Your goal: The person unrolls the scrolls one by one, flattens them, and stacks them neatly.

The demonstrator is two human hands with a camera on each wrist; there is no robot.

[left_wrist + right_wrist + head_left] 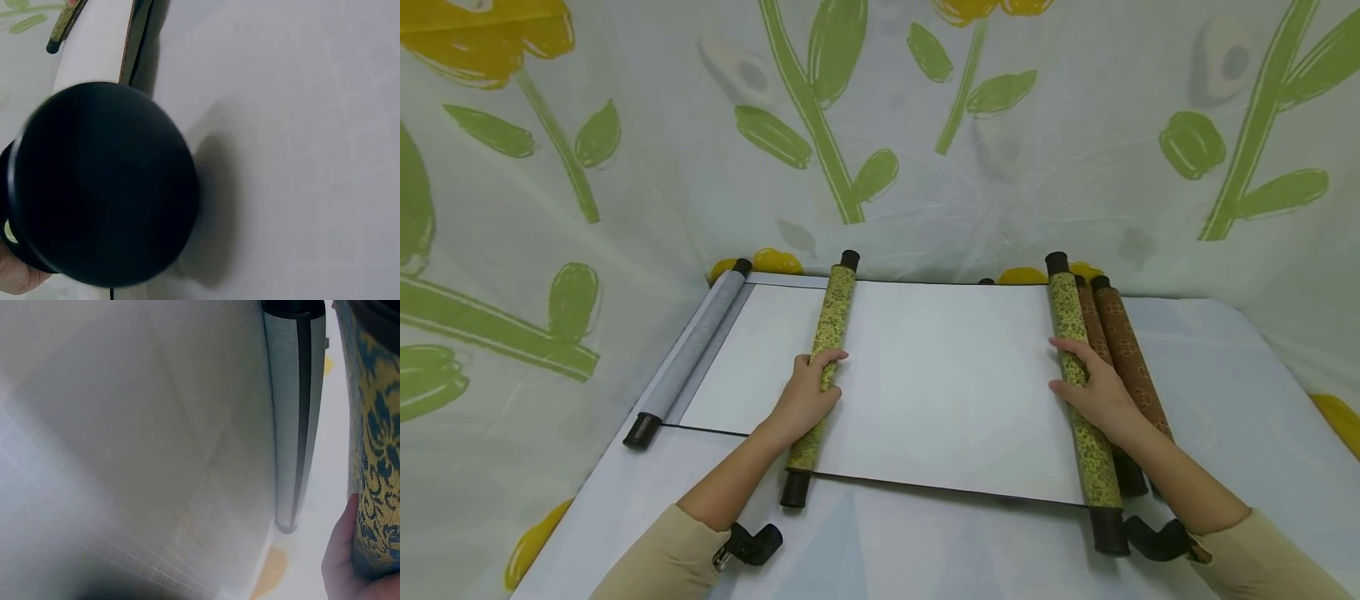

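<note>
A scroll lies partly unrolled, its white sheet (951, 375) stretched between two rolls in yellow-green patterned fabric with black end knobs. My left hand (805, 400) grips the left patterned roll (835, 312) near its middle, thumb and fingers around it. Across the right patterned roll (1093, 458) my right hand (1097, 392) holds on, with thumb and forefinger over its left side. In the right wrist view, that hand (344, 556) touches the patterned roll (382, 469) from below. A large black round end knob (103, 184) covers much of the left wrist view, hiding most of the left hand.
A grey roll (700, 342) with black ends lies at the table's left edge, beside a white sheet with grey border. Brown patterned rolls (1131, 358) lie just right of the right hand's roll. Behind hangs a flower-print curtain (662, 167).
</note>
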